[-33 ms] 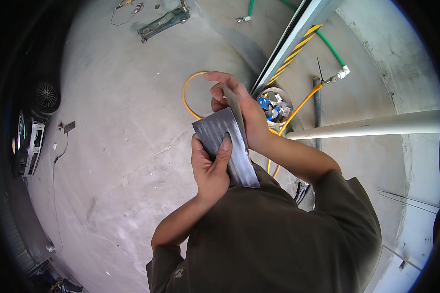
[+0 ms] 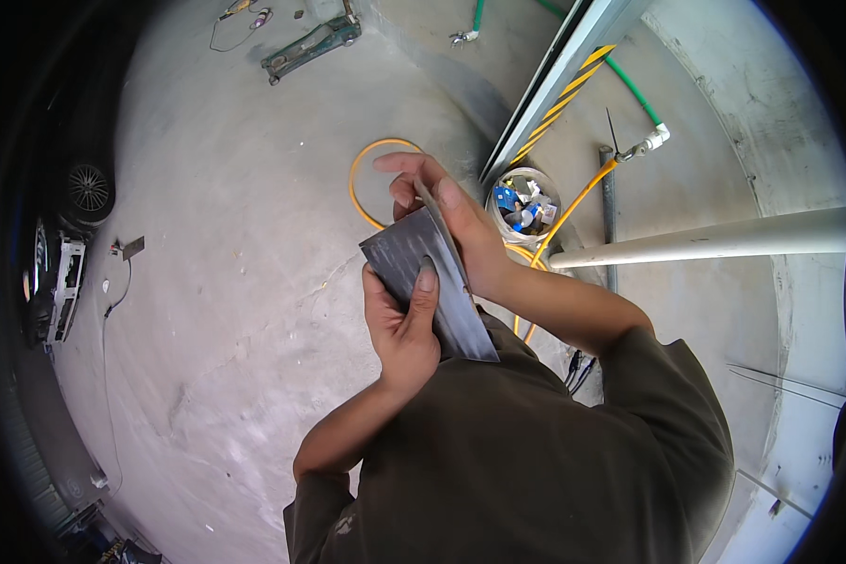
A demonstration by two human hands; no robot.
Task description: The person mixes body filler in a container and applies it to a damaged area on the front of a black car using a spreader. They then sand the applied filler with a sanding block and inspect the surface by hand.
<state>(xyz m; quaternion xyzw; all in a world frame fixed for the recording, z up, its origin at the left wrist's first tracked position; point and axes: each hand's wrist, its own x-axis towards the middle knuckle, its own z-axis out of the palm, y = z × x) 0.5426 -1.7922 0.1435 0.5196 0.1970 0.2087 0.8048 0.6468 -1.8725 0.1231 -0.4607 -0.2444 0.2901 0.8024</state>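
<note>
My left hand grips a dark grey rectangular sheet of sandpaper with pale worn streaks, its thumb pressed flat on the face and its fingers behind. At the sheet's far right edge, my right hand pinches a thin, lighter flap that stands up from it. Whether this flap is the same piece folded over or a separate one, I cannot tell. Several right fingers curl behind the flap and are partly hidden. The sheet is tilted, its near corner close to my dark shirt.
A bucket of rubbish stands right of my hands, beside a yellow hose that loops over the concrete floor. A white pipe crosses at right. A floor jack lies far ahead; a car wheel is at far left.
Both hands and the sandpaper have shifted slightly left. My right hand sits a little lower along the flap, and the grip looks the same.
</note>
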